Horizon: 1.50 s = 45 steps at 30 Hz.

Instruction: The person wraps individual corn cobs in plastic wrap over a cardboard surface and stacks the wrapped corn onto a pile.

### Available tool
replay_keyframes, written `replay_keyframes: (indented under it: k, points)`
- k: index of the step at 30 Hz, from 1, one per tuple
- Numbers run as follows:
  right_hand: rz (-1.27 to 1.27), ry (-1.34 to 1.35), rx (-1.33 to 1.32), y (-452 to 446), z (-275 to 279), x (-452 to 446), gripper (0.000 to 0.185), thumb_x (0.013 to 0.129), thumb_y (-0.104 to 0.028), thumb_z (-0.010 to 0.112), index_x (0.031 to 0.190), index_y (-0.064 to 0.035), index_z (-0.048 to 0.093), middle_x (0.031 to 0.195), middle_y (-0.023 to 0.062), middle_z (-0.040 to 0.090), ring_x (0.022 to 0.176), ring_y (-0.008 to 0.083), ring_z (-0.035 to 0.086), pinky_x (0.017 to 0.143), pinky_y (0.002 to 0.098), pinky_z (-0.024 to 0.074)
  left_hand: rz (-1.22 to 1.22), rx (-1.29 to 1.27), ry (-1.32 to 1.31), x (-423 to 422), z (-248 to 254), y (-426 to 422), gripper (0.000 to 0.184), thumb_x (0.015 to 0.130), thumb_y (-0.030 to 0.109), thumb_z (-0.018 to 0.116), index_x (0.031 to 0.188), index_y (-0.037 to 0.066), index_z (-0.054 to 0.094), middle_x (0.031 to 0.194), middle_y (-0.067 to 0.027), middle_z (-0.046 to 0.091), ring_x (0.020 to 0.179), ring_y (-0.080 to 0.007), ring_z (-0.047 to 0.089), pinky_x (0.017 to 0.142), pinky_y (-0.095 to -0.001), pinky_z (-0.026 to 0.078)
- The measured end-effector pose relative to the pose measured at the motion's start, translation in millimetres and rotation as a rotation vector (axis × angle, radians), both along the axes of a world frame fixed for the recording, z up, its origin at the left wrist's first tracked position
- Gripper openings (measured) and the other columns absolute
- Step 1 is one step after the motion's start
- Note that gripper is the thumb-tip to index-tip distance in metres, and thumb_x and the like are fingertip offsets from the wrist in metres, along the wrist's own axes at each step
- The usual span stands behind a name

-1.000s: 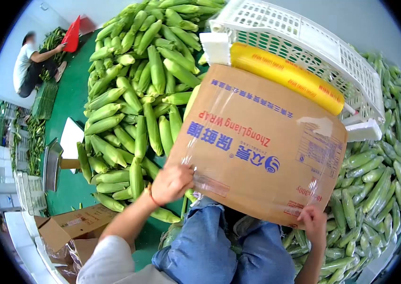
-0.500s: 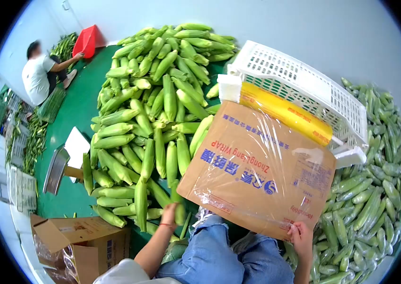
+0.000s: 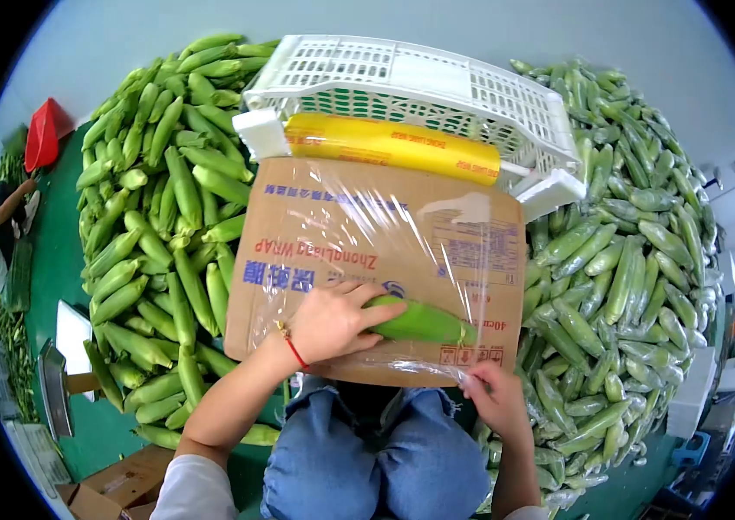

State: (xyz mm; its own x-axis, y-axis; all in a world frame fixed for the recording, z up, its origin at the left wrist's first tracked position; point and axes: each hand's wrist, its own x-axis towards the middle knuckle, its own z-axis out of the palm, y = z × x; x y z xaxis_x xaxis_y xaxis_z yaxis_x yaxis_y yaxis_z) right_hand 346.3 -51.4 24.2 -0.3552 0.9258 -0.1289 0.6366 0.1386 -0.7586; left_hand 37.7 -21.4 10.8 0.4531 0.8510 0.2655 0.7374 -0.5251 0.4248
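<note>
Left hand (image 3: 338, 322) gripped corn (image 3: 428, 322) over the cardboard (image 3: 502, 290), seemingly to steady it, while right hand (image 3: 496, 397) pinched clear film (image 3: 406, 238) between fingers, apparently for tension.

The left hand (image 3: 337, 321), off the cardboard (image 3: 506, 282) toward eight o'clock half a second ago, is now over its seven o'clock part, holding an ear of corn (image 3: 424, 323) newly laid toward five o'clock. The view has swung toward three o'clock.
</note>
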Motion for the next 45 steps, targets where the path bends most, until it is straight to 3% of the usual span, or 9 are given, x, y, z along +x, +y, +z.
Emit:
replay_keyframes:
  k: [2,8,12,14,22,25,29,35,45]
  points:
    - [-0.128,0.518,0.01,7.4,12.1,-12.8,0.02,0.088,-0.014,0.059,0.105,-0.0036,0.058,0.087,0.016,0.064,0.085,0.0343,0.063,0.077,0.0404,0.0495,0.001,-0.118,-0.032,7.4,-7.4,2.3,0.054,0.071,0.025,0.073,0.122,0.017,0.06,0.116,-0.0102,0.06,0.101,-0.0305,0.061,0.082,-0.0374,0.053]
    - [0.185,-0.233,0.708,87.2,-51.1,-87.5,0.031,0.083,-0.033,0.063,0.102,-0.0084,0.062,0.106,0.0082,0.059,0.097,0.0271,0.055,0.08,0.0414,0.0413,0.623,-0.006,-0.263,10.1,-13.0,-57.3,0.065,0.073,0.024,0.076,0.132,0.01,0.052,0.128,-0.0166,0.053,0.115,-0.0329,0.055,0.089,-0.0383,0.051]
    - [0.116,-0.25,0.775,93.0,-54.4,-97.4,0.029,0.082,-0.037,0.062,0.093,-0.0103,0.065,0.095,0.0057,0.057,0.089,0.0238,0.053,0.07,0.0381,0.0385,0.489,-0.103,0.096,-48.8,-48.3,-97.0,0.028,0.077,0.018,0.075,0.099,0.003,0.067,0.105,-0.0158,0.062,0.09,-0.0305,0.063,0.067,-0.0374,0.053]
    - [0.117,-0.194,0.833,99.0,-54.1,-101.7,0.024,0.08,-0.033,0.063,0.085,-0.0096,0.065,0.089,0.0039,0.056,0.086,0.0229,0.053,0.071,0.0381,0.0405,0.561,0.02,-0.291,-54.1,-0.6,-34.9,0.012,0.076,0.011,0.074,0.083,0.003,0.068,0.081,-0.0132,0.064,0.07,-0.0289,0.062,0.062,-0.0376,0.051]
    - [0.201,-0.283,0.564,103.2,-51.6,-101.7,0.032,0.087,-0.034,0.057,0.068,-0.0089,0.061,0.066,0.0097,0.062,0.055,0.0277,0.062,0.048,0.0396,0.05,0.31,-0.118,0.355,21.3,-7.8,20.9,0.033,0.085,0.026,0.061,0.115,0.013,0.06,0.056,-0.0091,0.059,0.044,-0.0283,0.058,0.043,-0.0417,0.048]
    - [0.332,-0.322,0.464,62.5,-42.1,-107.1,0.039,0.093,-0.04,0.049,0.074,-0.0075,0.06,0.059,0.0135,0.062,0.049,0.0312,0.062,0.046,0.0423,0.0517,0.197,-0.182,0.265,24.7,6.1,-62.2,0.067,0.087,0.046,0.058,0.138,0.006,0.043,0.128,-0.0345,0.046,0.119,-0.0424,0.051,0.095,-0.0496,0.046]
    - [0.324,-0.226,0.503,57.4,-31.3,-107.7,0.033,0.091,-0.036,0.054,0.101,-0.0054,0.059,0.085,0.0114,0.066,0.077,0.0278,0.066,0.067,0.0391,0.0534,0.283,-0.216,0.25,21.5,3.1,-45.6,0.075,0.085,0.053,0.056,0.143,0.009,0.038,0.146,-0.0238,0.034,0.137,-0.0392,0.03,0.111,-0.0538,0.023]
    - [0.462,-0.253,0.998,116.3,-36.9,-132.1,0.073,0.066,-0.043,0.077,0.123,-0.0068,0.05,0.111,0.0087,0.059,0.097,0.0258,0.058,0.084,0.0388,0.0471,0.244,0.006,0.514,-20.1,-25.4,138.3,0.07,0.086,0.029,0.062,0.139,-0.007,0.033,0.148,-0.021,0.031,0.136,-0.0352,0.033,0.11,-0.0399,0.031]
    - [0.824,-0.267,0.301,74.2,-16.0,-80.6,0.064,0.07,-0.051,0.073,0.112,-0.0065,0.056,0.089,0.0132,0.065,0.075,0.0316,0.066,0.066,0.0414,0.0533,0.141,-0.327,0.363,-26.4,-18.8,156.2,0.062,0.076,0.022,0.075,0.125,-0.005,0.051,0.137,-0.0196,0.045,0.12,-0.033,0.052,0.099,-0.0384,0.045]
